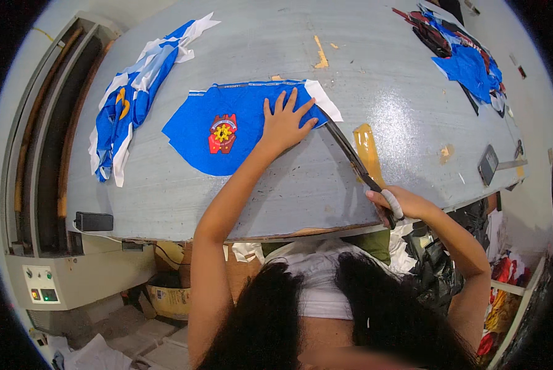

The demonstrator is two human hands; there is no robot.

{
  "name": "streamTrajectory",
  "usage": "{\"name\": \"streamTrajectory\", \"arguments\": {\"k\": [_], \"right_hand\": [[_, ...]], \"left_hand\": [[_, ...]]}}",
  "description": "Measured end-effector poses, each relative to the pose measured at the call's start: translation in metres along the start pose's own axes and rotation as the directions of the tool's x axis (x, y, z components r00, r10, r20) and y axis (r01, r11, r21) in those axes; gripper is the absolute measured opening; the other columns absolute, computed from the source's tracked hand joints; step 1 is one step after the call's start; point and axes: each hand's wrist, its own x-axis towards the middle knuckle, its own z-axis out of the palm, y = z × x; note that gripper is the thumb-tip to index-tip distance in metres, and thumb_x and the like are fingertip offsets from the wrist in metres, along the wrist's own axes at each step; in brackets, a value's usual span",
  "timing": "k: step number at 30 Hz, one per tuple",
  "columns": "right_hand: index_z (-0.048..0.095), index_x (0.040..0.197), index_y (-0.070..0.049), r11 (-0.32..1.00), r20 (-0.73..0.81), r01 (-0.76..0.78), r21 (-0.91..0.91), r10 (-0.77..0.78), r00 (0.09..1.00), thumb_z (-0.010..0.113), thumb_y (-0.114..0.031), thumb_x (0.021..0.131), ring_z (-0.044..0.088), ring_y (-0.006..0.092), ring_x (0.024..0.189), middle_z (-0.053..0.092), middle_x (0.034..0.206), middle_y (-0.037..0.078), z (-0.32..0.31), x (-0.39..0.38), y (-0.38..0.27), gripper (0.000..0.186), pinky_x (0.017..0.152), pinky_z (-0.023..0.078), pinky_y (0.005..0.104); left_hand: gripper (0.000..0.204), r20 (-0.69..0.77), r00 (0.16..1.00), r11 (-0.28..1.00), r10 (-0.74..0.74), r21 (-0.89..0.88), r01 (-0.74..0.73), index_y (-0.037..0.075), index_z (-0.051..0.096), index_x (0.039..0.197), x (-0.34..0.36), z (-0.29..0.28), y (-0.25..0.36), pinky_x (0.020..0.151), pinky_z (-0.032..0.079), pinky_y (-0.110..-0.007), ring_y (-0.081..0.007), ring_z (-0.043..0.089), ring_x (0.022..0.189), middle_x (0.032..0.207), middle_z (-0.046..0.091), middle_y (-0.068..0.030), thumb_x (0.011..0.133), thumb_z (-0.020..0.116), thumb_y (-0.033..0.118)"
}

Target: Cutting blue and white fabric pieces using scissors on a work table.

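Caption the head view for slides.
Left hand on an emblem-printed blue fabric panel, right hand holding scissors at its edge.

The grey, scuffed table (258, 52) carries 2 heaps of fabric: a blue-and-white pile (145, 83) on the left and a blue, black and red pile (467, 66) at far right. Between them, 1 blue cloth piece (248, 120) lies flat. Nearer sit 1 yellowish tape strip (367, 154), 1 black box (94, 221) at near left and 1 dark device (488, 165) at right.

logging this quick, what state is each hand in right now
Left hand: open, resting on the blue cloth.
Right hand: closed, holding the scissors.
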Motion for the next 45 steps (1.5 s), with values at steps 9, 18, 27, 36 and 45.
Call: {"name": "streamTrajectory", "arguments": {"k": [9,18,27,36,45], "right_hand": [[0.048,0.059,-0.004,1.000,-0.093,-0.016,0.003,0.016,0.995,0.043,-0.055,0.087,0.052,0.0149,0.041,0.049,0.046,0.005,0.007,0.002,-0.003,0.058,0.041,0.039,0.0276],[0.049,0.077,-0.001,1.000,-0.106,-0.002,0.030,0.005,0.994,0.047,-0.051,0.087,0.052,0.0152,0.039,0.048,0.047,0.005,0.008,0.004,0.001,0.051,0.038,0.040,0.0285],[0.050,0.088,0.001,0.993,-0.087,-0.030,-0.110,0.020,0.996,0.043,-0.053,0.087,0.055,0.0156,0.042,0.050,0.049,0.005,0.007,0.002,-0.012,0.055,0.041,0.043,0.0291],[0.044,0.069,-0.004,0.985,-0.067,-0.066,-0.161,0.056,0.996,0.038,-0.058,0.087,0.054,0.0154,0.041,0.048,0.047,0.006,0.002,0.031,-0.035,0.057,0.040,0.042,0.0281],[0.049,0.068,-0.001,0.966,-0.179,-0.027,-0.257,-0.020,0.984,0.034,-0.060,0.087,0.055,0.0165,0.042,0.050,0.046,0.006,0.009,0.035,-0.031,0.064,0.041,0.042,0.0297]], "left_hand": [[0.064,-0.007,1.000,0.999,-0.028,0.031,0.028,0.022,0.039,0.133,-0.003,-0.001,0.001,0.094,0.002,-0.071,-0.0361,0.018,0.132,0.143,0.026,-0.0133,0.081,0.040,0.060],[0.069,0.029,0.998,0.998,-0.057,0.040,0.055,0.020,0.035,0.136,-0.004,-0.003,0.002,0.093,-0.001,-0.071,-0.0345,0.015,0.133,0.144,0.023,-0.0115,0.081,0.038,0.062],[0.077,-0.011,0.998,0.998,-0.064,0.017,0.065,0.011,0.032,0.136,-0.004,0.001,0.000,0.094,-0.001,-0.071,-0.0330,0.016,0.133,0.144,0.023,-0.0111,0.080,0.039,0.063],[0.076,0.000,0.997,0.997,-0.077,0.017,0.077,0.010,0.033,0.136,-0.005,0.000,0.002,0.094,-0.001,-0.071,-0.0326,0.015,0.134,0.144,0.023,-0.0125,0.080,0.042,0.061],[0.078,0.022,0.996,0.996,-0.083,0.048,0.081,0.010,0.030,0.137,-0.005,-0.001,0.002,0.095,0.002,-0.071,-0.0333,0.015,0.134,0.144,0.023,-0.0128,0.080,0.041,0.062]]}}
